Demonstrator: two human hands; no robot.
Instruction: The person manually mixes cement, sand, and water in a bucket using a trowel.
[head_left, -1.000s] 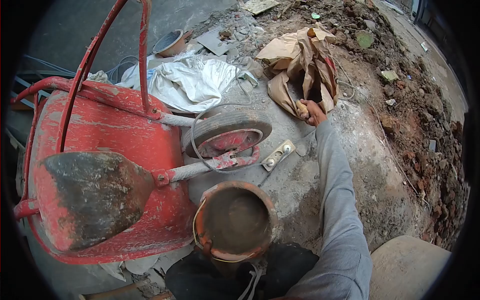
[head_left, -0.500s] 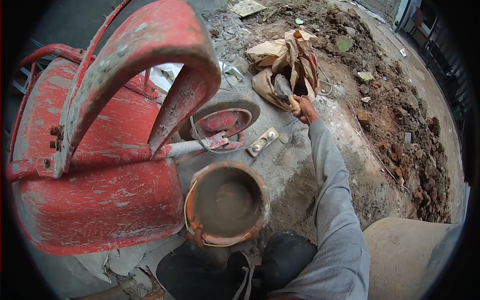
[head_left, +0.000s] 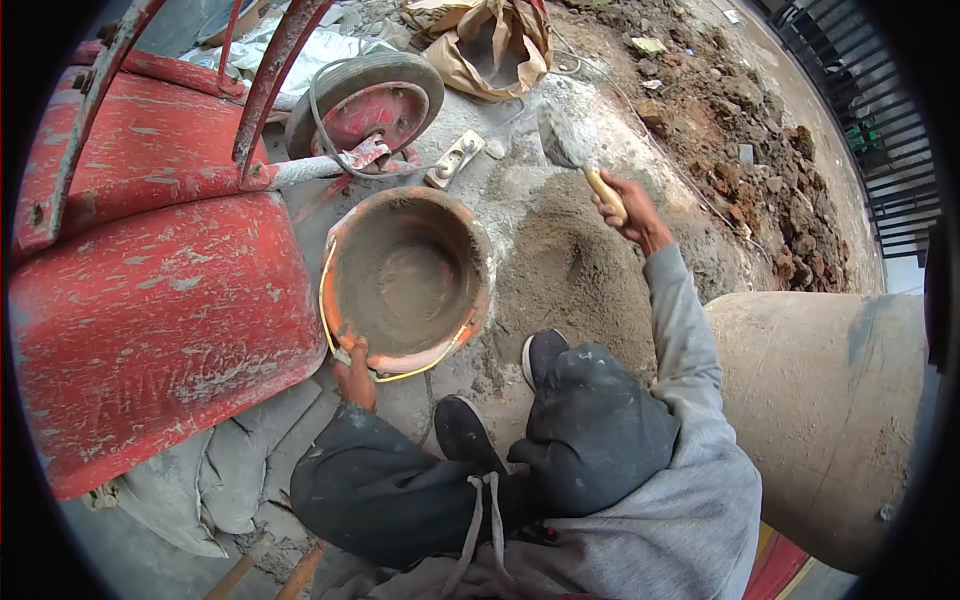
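My right hand [head_left: 630, 208] is closed around the wooden handle of a trowel [head_left: 562, 134]. Grey powder or mortar coats its blade, which points away over the ground, above a pile of sandy grey material [head_left: 570, 265]. At the near left rim of an orange bucket [head_left: 485, 290], my left hand [head_left: 355, 378] grips the edge beside the yellow handle; part of its fingers is hidden. Grey residue lines the inside of the bucket. Beyond it stands an open brown paper sack [head_left: 455, 68] with grey powder inside.
An overturned red wheelbarrow [head_left: 170, 320] lies on the left, its wheel [head_left: 425, 90] toward the sack. A power socket strip [head_left: 455, 160] with a cable lies behind the bucket. Soil and rubble [head_left: 730, 170] run along the right, near a large concrete cylinder [head_left: 820, 400].
My right hand has drawn the trowel out of the paper sack, back toward me over the sandy pile. The camera view has tilted down. My left hand stays at the bucket rim.
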